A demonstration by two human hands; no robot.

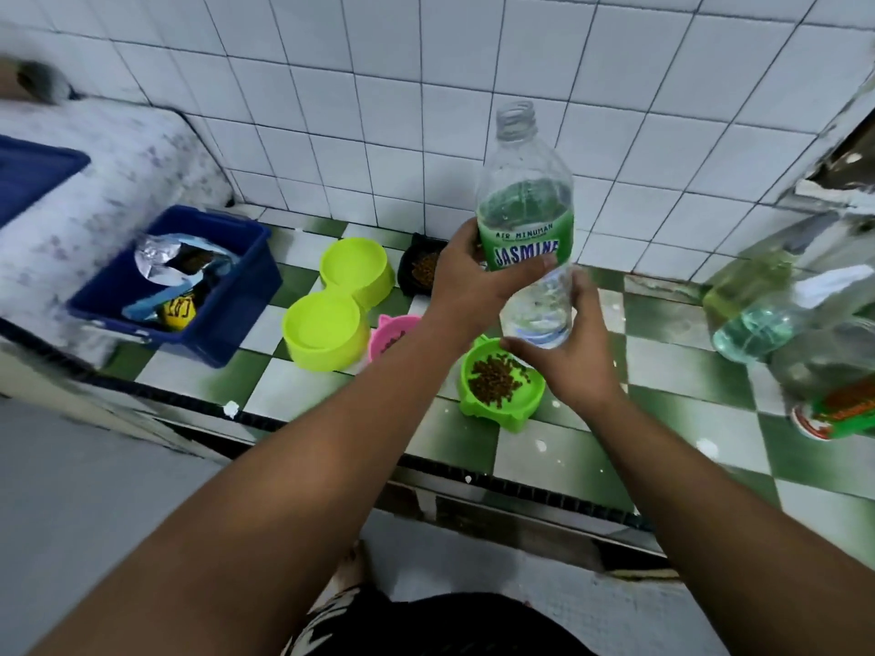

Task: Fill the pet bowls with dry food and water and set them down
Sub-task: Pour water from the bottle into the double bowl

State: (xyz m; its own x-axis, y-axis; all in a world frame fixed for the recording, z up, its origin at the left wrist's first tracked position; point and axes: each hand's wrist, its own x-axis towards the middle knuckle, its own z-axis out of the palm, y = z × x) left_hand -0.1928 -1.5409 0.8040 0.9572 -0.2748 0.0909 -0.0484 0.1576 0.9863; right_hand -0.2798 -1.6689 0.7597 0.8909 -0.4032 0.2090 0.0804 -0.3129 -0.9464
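Note:
An uncapped clear water bottle (pixel 525 201) with a green label stands upright above the bowls, water in its lower part. My left hand (pixel 466 272) grips it at the label; my right hand (pixel 568 357) holds its bottom end. On the checkered counter (pixel 592 447) sit a lime double bowl (pixel 334 303) with no kibble in it, a black bowl (pixel 419 272) with kibble, a pink bowl (pixel 395 331) with some kibble partly behind my left forearm, and a green bowl (pixel 499 383) with kibble under my right hand.
A blue bin (pixel 184 284) holding an opened foil food bag (pixel 165 262) stands at the left. Other plastic bottles (pixel 757 319), some lying down, crowd the right side. A tiled wall (pixel 379 111) backs the counter. The counter's front edge runs below my arms.

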